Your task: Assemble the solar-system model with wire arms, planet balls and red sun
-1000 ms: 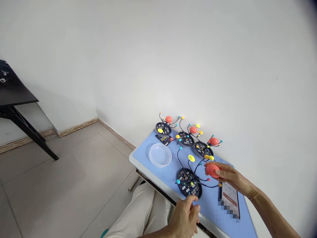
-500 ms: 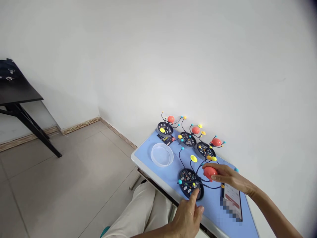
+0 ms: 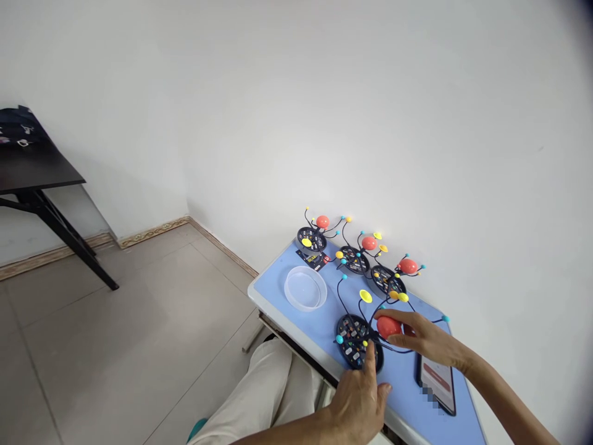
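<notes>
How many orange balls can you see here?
4: the left ball, middle ball and right ball stand on wire toys by the wall; the fourth ball is held in the right hand.

Black disc (image 3: 351, 342) markings too small to read

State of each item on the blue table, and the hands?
right hand: fingers wrapped around red ball
red ball: held, off the table
left hand: index finger on near black base
near black base: on blue table, wires rising
clear plastic dish: lying flat, untouched
phone: lying flat, screen lit
three far wire models: standing, untouched
</notes>
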The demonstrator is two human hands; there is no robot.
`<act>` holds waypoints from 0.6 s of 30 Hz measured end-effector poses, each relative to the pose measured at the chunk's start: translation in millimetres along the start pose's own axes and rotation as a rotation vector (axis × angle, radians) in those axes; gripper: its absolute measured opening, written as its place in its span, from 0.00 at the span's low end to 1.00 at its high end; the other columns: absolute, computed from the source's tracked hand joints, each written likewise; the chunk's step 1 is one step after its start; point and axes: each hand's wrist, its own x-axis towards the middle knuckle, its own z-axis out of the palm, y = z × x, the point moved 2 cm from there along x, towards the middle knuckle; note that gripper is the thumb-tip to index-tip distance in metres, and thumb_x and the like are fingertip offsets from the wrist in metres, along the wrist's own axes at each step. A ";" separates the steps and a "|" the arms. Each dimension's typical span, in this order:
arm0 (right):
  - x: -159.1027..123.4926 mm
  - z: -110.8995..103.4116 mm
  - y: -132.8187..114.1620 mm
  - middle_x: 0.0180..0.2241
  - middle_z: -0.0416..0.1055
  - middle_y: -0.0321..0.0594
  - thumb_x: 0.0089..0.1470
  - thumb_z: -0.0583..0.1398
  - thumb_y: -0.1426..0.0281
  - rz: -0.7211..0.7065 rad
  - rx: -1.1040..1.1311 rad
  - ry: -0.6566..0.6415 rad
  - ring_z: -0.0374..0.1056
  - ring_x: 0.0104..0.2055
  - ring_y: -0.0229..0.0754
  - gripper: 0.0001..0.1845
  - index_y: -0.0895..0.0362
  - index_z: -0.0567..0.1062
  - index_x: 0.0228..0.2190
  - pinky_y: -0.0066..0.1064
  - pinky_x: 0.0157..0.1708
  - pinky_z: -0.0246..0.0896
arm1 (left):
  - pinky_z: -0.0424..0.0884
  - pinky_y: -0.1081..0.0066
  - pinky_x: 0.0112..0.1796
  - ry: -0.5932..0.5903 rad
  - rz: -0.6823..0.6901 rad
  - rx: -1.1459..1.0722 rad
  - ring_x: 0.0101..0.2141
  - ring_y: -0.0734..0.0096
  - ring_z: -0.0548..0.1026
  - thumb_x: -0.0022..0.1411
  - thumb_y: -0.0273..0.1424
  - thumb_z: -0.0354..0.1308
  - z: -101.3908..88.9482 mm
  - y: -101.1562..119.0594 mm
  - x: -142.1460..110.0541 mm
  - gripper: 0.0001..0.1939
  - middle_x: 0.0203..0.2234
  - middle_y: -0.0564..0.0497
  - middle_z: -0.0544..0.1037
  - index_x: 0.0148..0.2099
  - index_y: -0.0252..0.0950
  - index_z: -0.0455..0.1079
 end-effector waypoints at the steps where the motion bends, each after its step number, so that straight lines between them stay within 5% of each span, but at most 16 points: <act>1: 0.3 0.1 0.6 0.34 0.76 0.36 0.50 0.60 0.56 0.002 -0.001 -0.001 0.67 0.34 0.44 0.19 0.50 0.79 0.41 0.33 0.33 0.64 | 0.66 0.53 0.44 -0.009 0.009 0.088 0.36 0.46 0.74 0.66 0.39 0.47 0.3 1.3 1.1 0.39 0.33 0.35 0.79 0.71 0.23 0.42; 7: 1.3 0.5 4.0 0.34 0.76 0.37 0.52 0.60 0.55 0.023 0.016 -0.034 0.69 0.37 0.47 0.19 0.52 0.79 0.41 0.34 0.35 0.65 | 0.68 0.53 0.40 -0.011 -0.007 0.286 0.38 0.41 0.75 0.67 0.37 0.43 2.0 4.4 4.5 0.38 0.38 0.28 0.79 0.71 0.20 0.40; 18: 3.7 0.3 -2.2 0.32 0.77 0.36 0.52 0.60 0.58 -0.023 -0.051 -0.029 0.67 0.31 0.44 0.16 0.51 0.80 0.39 0.33 0.31 0.63 | 0.70 0.51 0.37 -0.001 0.041 0.305 0.35 0.38 0.78 0.67 0.35 0.44 0.8 7.7 8.5 0.38 0.37 0.26 0.80 0.71 0.19 0.39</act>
